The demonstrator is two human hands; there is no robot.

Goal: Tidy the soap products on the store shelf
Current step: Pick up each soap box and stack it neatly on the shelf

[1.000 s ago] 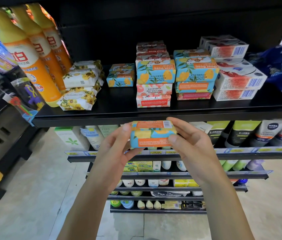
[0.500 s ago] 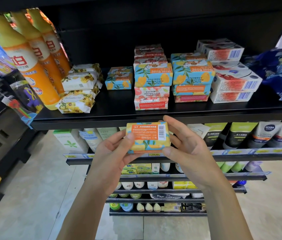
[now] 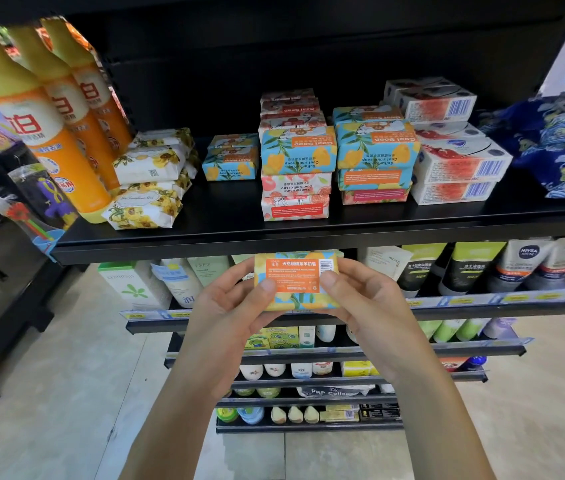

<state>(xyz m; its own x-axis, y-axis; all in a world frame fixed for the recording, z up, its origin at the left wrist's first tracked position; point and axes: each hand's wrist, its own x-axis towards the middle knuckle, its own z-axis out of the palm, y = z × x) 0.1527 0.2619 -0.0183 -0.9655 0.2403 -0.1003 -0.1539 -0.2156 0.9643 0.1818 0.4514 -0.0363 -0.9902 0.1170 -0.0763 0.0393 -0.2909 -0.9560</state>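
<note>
Left hand [image 3: 236, 306] and right hand [image 3: 360, 303] together hold one yellow-and-blue soap bar [image 3: 294, 271] in the air, just below the front lip of the black shelf [image 3: 204, 237]; that lip lies between the bar and the goods above it. On the shelf, two tall stacks of soap [image 3: 296, 157] stand side by side in the middle, with matching goat-soap bars on top and pink pomegranate bars beneath; a low stack of two smaller bars [image 3: 230, 161] sits just left of them, set further back; white boxes [image 3: 461, 164] with red print and barcodes are piled at the right; sunflower-wrapped packs [image 3: 149, 188] lean in a loose heap at the left, beside tall orange bottles [image 3: 49, 133]. Behind the held bar, tubes [image 3: 464, 268] fill the rack below. Each hand grips one end of the bar, thumb pressed on its orange label, fingers curled behind; the label and barcode face the camera.
</note>
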